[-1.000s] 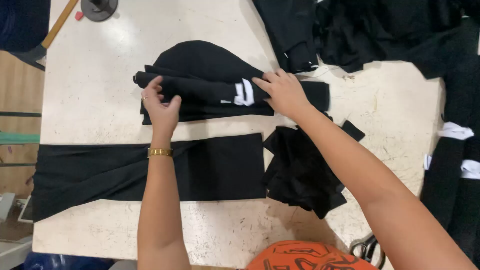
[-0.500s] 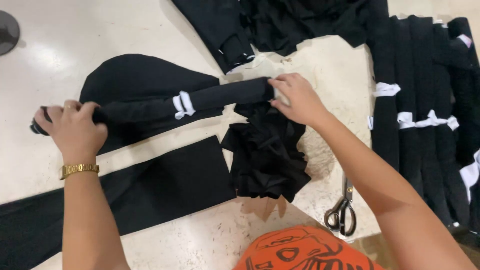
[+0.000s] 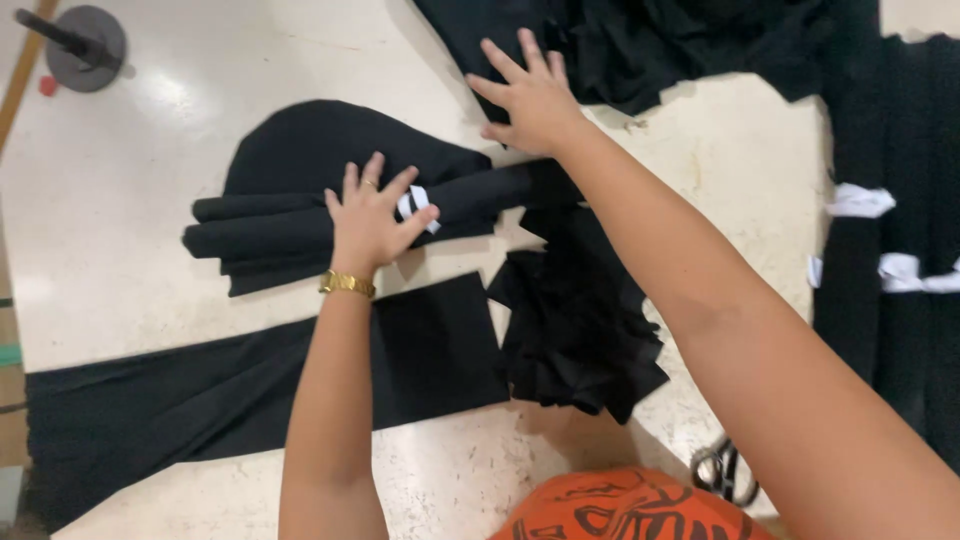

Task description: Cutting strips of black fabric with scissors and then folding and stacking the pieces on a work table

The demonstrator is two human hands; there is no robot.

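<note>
A rolled bundle of black fabric [image 3: 270, 230] tied with a white strip [image 3: 415, 203] lies on the pale table [image 3: 200, 120], on top of a rounded black fabric piece [image 3: 320, 145]. My left hand [image 3: 368, 215], with a gold bracelet at the wrist, rests flat on the roll beside the white strip, fingers spread. My right hand [image 3: 528, 92] hovers open above the roll's right end, next to a heap of black cloth [image 3: 640, 45] at the top. It holds nothing.
A long flat black panel [image 3: 250, 385] lies near the front edge, with a crumpled black stack [image 3: 580, 320] to its right. Tied black rolls [image 3: 890, 230] line the right side. Scissors [image 3: 725, 470] lie at the front right. A dark round weight [image 3: 85, 45] sits far left.
My left hand let go of the roll's left end and moved onto its middle. My right hand released the roll's right end and rose toward the cloth heap, fingers spread.
</note>
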